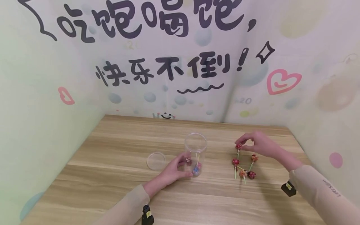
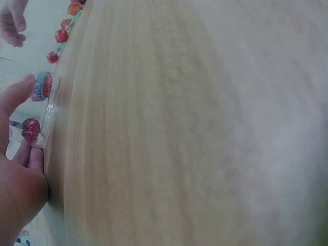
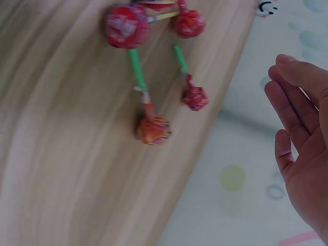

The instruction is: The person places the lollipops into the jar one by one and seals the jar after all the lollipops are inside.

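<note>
In the head view my left hand [image 1: 175, 168] holds a clear plastic jar [image 1: 196, 143] low down, thumb on one side and fingers on the other. The jar stands upright and uncovered. Lollipops lie at its bottom, among them a blue-wrapped lollipop [image 2: 42, 86] and a dark red lollipop [image 2: 31, 129]. My right hand [image 1: 260, 144] is over the far end of a group of lollipops, overlapping a red lollipop [image 1: 238, 146] there. The right wrist view shows the right hand [image 3: 307, 118] with nothing between thumb and fingers, apart from the nearest red lollipop [image 3: 195, 98].
More lollipops lie on the wooden table: a red lollipop [image 1: 235, 162], an orange lollipop [image 1: 254, 157], another orange lollipop [image 1: 242, 173] and a dark red lollipop [image 1: 251, 175]. A round clear lid [image 1: 156, 161] lies left of the jar. A printed wall cloth [image 1: 168, 100] borders the table's back edge.
</note>
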{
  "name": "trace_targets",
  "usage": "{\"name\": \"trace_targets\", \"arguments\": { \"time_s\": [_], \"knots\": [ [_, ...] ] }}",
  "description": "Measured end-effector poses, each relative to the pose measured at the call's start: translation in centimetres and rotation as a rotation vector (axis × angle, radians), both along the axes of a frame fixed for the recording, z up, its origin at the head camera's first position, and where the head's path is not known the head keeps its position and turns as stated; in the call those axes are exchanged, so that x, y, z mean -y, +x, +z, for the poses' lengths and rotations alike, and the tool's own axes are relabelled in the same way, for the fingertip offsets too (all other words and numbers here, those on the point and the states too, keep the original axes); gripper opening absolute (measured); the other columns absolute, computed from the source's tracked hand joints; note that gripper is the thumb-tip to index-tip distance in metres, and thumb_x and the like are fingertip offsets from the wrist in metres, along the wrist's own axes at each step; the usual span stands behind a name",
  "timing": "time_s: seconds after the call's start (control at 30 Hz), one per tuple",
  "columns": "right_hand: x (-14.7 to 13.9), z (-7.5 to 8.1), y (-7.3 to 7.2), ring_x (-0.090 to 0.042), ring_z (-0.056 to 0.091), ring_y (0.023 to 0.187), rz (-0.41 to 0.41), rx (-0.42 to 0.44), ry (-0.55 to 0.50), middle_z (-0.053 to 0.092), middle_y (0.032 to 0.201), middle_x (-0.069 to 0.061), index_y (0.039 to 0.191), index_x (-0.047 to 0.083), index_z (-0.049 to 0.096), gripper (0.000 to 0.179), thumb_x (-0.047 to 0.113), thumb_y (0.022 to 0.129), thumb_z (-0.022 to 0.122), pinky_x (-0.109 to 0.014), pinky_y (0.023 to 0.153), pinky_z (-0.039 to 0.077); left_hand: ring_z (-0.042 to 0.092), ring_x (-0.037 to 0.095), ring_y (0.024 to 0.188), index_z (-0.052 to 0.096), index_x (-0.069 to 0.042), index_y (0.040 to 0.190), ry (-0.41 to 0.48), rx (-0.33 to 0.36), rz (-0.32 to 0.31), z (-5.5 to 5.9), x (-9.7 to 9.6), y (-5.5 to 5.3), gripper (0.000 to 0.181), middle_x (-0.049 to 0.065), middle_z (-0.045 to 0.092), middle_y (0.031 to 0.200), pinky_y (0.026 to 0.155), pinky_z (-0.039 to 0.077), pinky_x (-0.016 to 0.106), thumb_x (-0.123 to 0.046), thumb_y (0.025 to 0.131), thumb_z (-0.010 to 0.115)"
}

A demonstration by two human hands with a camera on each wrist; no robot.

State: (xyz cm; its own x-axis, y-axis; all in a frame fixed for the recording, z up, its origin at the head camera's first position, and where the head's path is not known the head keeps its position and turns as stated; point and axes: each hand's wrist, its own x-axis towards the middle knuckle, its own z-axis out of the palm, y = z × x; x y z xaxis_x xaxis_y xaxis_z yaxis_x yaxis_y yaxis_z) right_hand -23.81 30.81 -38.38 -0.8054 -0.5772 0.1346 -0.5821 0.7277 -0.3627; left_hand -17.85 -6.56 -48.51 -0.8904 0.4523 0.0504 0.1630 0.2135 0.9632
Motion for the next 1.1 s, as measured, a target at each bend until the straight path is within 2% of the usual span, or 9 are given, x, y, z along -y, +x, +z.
{"name": "trace_targets", "arguments": {
  "time_s": [0.13, 0.33, 0.53, 0.8, 1.1],
  "knots": [
    [-0.7, -1.7, 0.1, -0.009, 0.068, 0.092, -0.053, 0.044, -0.020, 0.077, 0.099, 0.003, 0.105, 0.020, 0.076, 0.020, 0.016, 0.086, 0.076, -0.028, 0.078, 0.052, 0.049, 0.032, 0.134, 0.040, -0.007, 0.147, 0.003, 0.009, 0.001, -0.1, 0.1, 0.0, 0.078, 0.018, 0.054, 0.141, 0.116, 0.036, 0.049, -0.011, 0.080, 0.081],
    [-1.4, -3.4, 0.1, -0.012, 0.066, 0.091, -0.160, 0.087, 0.016, 0.075, 0.098, 0.003, 0.105, 0.016, 0.075, 0.019, 0.016, 0.086, 0.075, -0.037, 0.080, 0.055, 0.049, 0.032, 0.134, 0.041, -0.008, 0.146, -0.003, 0.008, 0.005, -0.4, 0.1, -0.1, 0.077, 0.017, 0.054, 0.141, 0.117, 0.036, 0.050, -0.012, 0.080, 0.081],
    [-1.3, -4.2, -0.3, -0.016, 0.067, 0.090, -0.169, 0.099, 0.062, 0.074, 0.097, 0.000, 0.103, 0.013, 0.074, 0.022, 0.021, 0.084, 0.077, -0.043, 0.083, 0.055, 0.048, 0.032, 0.134, 0.041, -0.008, 0.147, -0.004, 0.015, 0.008, -0.4, 0.2, -0.1, 0.078, 0.017, 0.054, 0.141, 0.117, 0.036, 0.051, -0.012, 0.080, 0.081],
    [-1.2, -5.0, -1.3, -0.012, 0.066, 0.083, -0.193, 0.101, 0.096, 0.074, 0.090, 0.002, 0.097, 0.013, 0.074, 0.020, 0.026, 0.083, 0.078, -0.038, 0.078, 0.056, 0.047, 0.032, 0.136, 0.041, -0.009, 0.147, -0.001, 0.031, 0.007, -0.2, 0.2, -0.1, 0.078, 0.017, 0.053, 0.144, 0.118, 0.035, 0.050, -0.011, 0.080, 0.081],
    [-0.8, -5.3, -2.2, -0.009, 0.059, 0.073, -0.270, 0.102, 0.111, 0.070, 0.082, 0.004, 0.086, 0.016, 0.069, 0.023, 0.036, 0.082, 0.079, -0.031, 0.068, 0.050, 0.048, 0.032, 0.135, 0.041, -0.007, 0.146, -0.007, 0.011, 0.009, -0.4, 0.1, -0.2, 0.077, 0.017, 0.054, 0.142, 0.117, 0.036, 0.050, -0.011, 0.080, 0.081]
  ]
}}
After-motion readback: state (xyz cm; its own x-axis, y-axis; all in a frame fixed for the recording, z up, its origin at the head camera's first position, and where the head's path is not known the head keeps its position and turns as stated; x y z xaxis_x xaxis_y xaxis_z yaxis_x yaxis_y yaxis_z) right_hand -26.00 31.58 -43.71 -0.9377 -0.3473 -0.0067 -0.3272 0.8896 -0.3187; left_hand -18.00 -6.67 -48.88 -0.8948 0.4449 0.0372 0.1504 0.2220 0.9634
